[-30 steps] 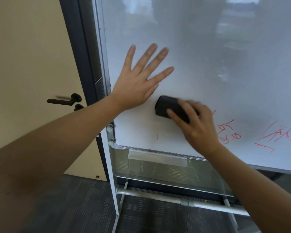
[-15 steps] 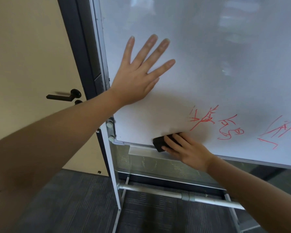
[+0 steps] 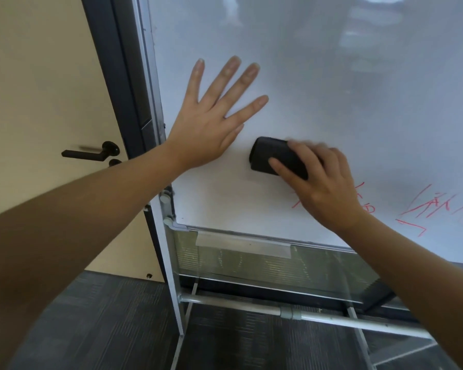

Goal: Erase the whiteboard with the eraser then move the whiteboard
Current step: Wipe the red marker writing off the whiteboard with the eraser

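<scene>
**Right hand presses eraser to whiteboard, left hand braces it**

Right hand [image 3: 322, 182] grips a black eraser [image 3: 274, 158], fingers curled over its top and thumb along its lower side, holding it flat against the whiteboard [image 3: 332, 76]. The eraser sits in the lower left part of the board, above the bottom edge and a little in from the left edge. The fingers look slightly blurred.

Left hand [image 3: 211, 121] lies flat and open on the board, fingers straight and spread, pointing up and to the right. Its palm is near the board's left edge, just beside the eraser and a little higher, not touching it.

Red marker writing [image 3: 433, 206] remains on the lower right part of the board, partly hidden behind the right hand and wrist. The area around and below the eraser is white.

The board stands upright in a metal frame [image 3: 169, 252] with a pale crossbar [image 3: 292, 312] low down. Behind the frame's left side are a dark door frame [image 3: 118, 76] and a cream door [image 3: 38, 89] with a black lever handle [image 3: 91, 153]. Dark grey carpet [image 3: 104, 329] covers the floor.
</scene>
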`<state>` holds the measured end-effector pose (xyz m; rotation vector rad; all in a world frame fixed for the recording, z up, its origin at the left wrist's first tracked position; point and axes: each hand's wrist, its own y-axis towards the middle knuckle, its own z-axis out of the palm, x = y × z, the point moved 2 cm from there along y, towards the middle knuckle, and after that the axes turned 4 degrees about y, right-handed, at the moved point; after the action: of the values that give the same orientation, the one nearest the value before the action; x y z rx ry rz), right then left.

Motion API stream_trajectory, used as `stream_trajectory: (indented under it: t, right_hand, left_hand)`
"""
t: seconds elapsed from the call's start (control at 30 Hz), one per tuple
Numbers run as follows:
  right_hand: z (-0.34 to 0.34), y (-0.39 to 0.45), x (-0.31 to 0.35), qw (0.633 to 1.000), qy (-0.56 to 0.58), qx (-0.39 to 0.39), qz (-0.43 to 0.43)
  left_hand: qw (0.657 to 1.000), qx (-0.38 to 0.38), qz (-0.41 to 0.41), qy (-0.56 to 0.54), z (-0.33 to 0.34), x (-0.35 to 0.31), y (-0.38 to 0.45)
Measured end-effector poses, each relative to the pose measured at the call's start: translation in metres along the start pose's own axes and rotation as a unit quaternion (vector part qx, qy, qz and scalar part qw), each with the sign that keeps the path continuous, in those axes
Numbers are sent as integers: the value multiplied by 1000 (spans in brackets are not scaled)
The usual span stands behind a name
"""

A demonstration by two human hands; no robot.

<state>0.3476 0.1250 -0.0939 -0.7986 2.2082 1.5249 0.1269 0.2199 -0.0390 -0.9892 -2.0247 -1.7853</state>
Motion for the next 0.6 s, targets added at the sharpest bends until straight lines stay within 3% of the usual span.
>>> stream_trajectory:
  t: [0.27, 0.6]
  right_hand:
    - [-2, -11, -8, 993, -23, -60, 99]
    - [0, -76, -4, 997, 21, 58, -42]
  left_hand:
    - [1000, 22, 7, -7, 0, -2, 1]
    - [999, 38, 7, -9, 0, -3, 2]
